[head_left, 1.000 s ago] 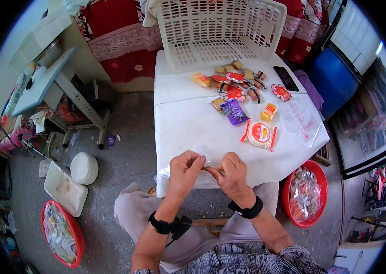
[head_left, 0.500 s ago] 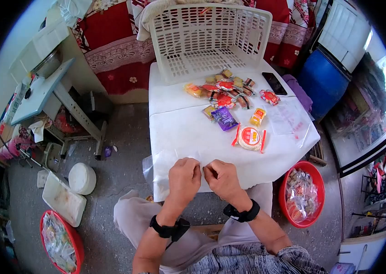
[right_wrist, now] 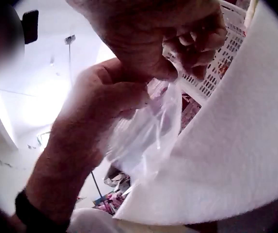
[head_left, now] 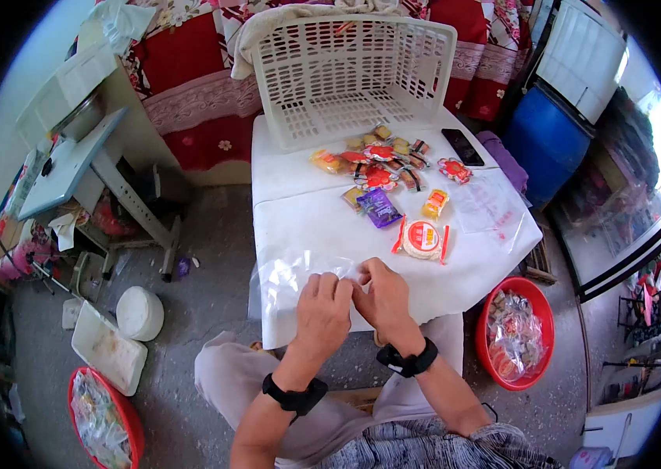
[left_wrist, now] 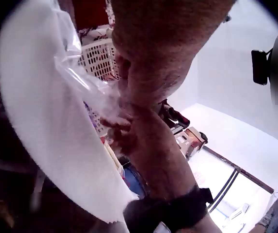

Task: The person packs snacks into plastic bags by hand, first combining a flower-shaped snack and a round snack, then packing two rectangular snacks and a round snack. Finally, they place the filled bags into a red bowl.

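Observation:
A clear plastic bag [head_left: 291, 270] spreads over the table's near left part, its edge running up to both hands. My left hand [head_left: 322, 310] pinches it, back of the hand upward. Right beside it, my right hand [head_left: 385, 298] has thumb and forefinger curled onto the same edge. In the right wrist view the bag [right_wrist: 151, 133] hangs thin and wrinkled below the fingertips of the two hands. The left wrist view shows it as a shiny film [left_wrist: 80, 77] next to the left hand [left_wrist: 153, 63]. Farther back lies a round white packaged cake [head_left: 422, 238] with red print.
A purple packet [head_left: 379, 209], a yellow packet [head_left: 435, 204] and a pile of small wrapped snacks [head_left: 381, 160] lie farther back. Behind them a white plastic crate [head_left: 358, 74] lies on its side. A phone [head_left: 462, 147] and flat clear bags [head_left: 490, 207] are at right.
The hands have come closer together and the left hand has turned, back upward. The clear bag, barely visible before at the table's left edge, now spreads over the table. The head view has shifted slightly.

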Motion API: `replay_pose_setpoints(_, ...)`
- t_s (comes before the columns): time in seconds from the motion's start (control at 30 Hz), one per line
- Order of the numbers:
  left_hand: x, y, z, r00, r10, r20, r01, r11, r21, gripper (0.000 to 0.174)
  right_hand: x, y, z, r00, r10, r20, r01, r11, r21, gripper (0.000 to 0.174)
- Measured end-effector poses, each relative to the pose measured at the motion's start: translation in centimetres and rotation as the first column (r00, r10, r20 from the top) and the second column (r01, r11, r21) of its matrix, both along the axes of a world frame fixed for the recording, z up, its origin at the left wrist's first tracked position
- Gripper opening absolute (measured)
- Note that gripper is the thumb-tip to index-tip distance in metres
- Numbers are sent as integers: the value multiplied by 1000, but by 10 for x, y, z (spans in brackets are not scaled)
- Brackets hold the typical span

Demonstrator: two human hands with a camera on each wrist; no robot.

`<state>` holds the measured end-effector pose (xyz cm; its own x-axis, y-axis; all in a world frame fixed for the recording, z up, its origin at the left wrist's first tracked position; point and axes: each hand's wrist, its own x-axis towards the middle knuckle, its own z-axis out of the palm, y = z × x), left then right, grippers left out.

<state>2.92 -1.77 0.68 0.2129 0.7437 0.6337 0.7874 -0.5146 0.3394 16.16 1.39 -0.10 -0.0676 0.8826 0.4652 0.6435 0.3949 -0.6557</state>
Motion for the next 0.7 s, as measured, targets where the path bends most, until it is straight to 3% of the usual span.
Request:
replay_pose_setpoints(0.1, 4, -2, -1, 997, 82, 8, -82, 996, 33, 24, -2, 17, -2, 994, 5, 110, -14, 997, 76, 15)
replay_pose_setpoints(0.17, 1, 0, 2, 987, 157, 22, -157, 988, 2, 25, -4, 23, -4, 999, -9, -35, 13, 994, 111, 16)
replay_pose_setpoints(0.27, -9, 2, 0, 954, 300, -17, -299, 944, -140, 20, -2, 23, -9, 994, -39, -107, 46, 996, 70, 18)
replay_pose_setpoints(0.33, -13, 0, -1, 953, 299, -53, -303, 947, -108, 18, -2, 22, -16, 989, -58, -136, 68, 995, 70, 19)
replay_pose_setpoints(0.4, -17, -1, 3, 950, 301, -87, -308, 948, -78, 15, 1, 20, -21, 997, -71, -21, 72, 995, 66, 18)
replay_pose_setpoints(0.47, -20, 1, 12, 963, 252, -92, -235, 958, 165, 13, 1, 20, -22, 998, -63, -29, 65, 996, 59, 17)
replay_pose_setpoints(0.63, -15, 9, -1, 990, 132, -53, -121, 976, 180, 17, -2, 33, -10, 991, -127, -49, 133, 978, 158, 16)
replay_pose_setpoints(0.7, -15, 14, -12, 992, 115, -57, -104, 981, 164, 16, 2, 45, -19, 984, -58, 168, 43, 995, 86, 13)
